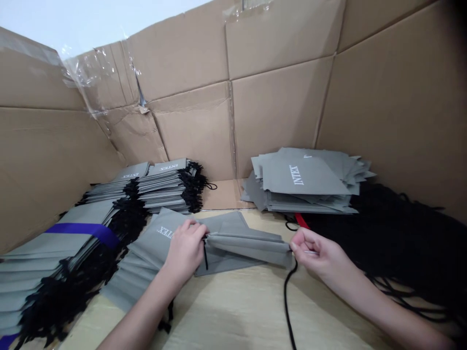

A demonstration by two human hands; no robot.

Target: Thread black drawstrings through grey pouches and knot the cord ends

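My left hand (pixel 186 250) is closed, pinching one end of a grey fabric pouch (pixel 244 245) where a short black cord end sticks out. My right hand (pixel 314 253) is closed in a pinch at the pouch's other end, holding a thin pale tool and the black cord (pixel 286 301) that trails down over the wooden table (pixel 237 311). The pouch lies across a loose pile of flat grey "INTEX" pouches (pixel 146 257).
Stacks of grey pouches with black drawstrings (pixel 160 187) stand at the back left; one stack carries a purple band (pixel 83 229). A stack without cords (pixel 306 182) sits back right. A heap of black cords (pixel 397 238) lies at right. Cardboard walls (pixel 277 107) surround the table.
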